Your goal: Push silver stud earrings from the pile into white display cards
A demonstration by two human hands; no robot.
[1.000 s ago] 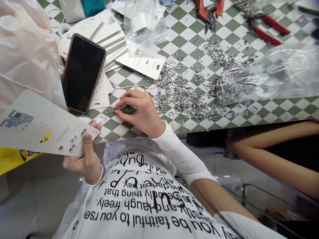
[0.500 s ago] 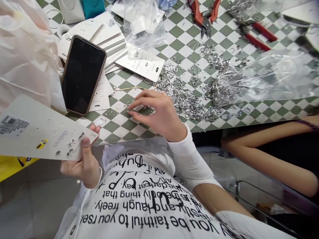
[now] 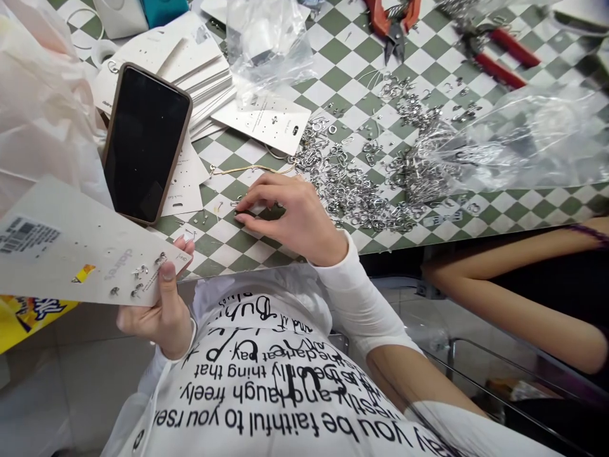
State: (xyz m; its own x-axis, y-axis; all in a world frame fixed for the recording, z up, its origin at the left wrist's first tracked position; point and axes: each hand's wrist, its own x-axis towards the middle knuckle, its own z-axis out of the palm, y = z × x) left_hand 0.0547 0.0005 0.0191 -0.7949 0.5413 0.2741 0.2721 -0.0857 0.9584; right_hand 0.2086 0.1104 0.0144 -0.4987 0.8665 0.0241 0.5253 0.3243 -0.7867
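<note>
My left hand [image 3: 159, 304] grips the corner of a long grey display card [image 3: 80, 251], thumb on top; a few small silver earrings sit near that end. My right hand [image 3: 290, 216] rests on the green-and-white checkered table [image 3: 247, 251], its fingertips pinched together over tiny metal pieces [image 3: 240, 204] on the cloth. I cannot make out whether a piece is between the fingers. A heap of silver rings and hooks [image 3: 361, 184] lies just right of that hand.
A black phone [image 3: 143, 143] leans on a stack of white cards [image 3: 200, 70]. Clear plastic bags [image 3: 518, 136] lie at the right and top centre. Red pliers [image 3: 499, 54] and cutters [image 3: 392, 19] lie at the far edge. Another person's arm [image 3: 518, 304] reaches in below the table at right.
My right hand slid a little to the right along the table, then settled with fingertips pinched on the small pieces. The card in my left hand barely moved.
</note>
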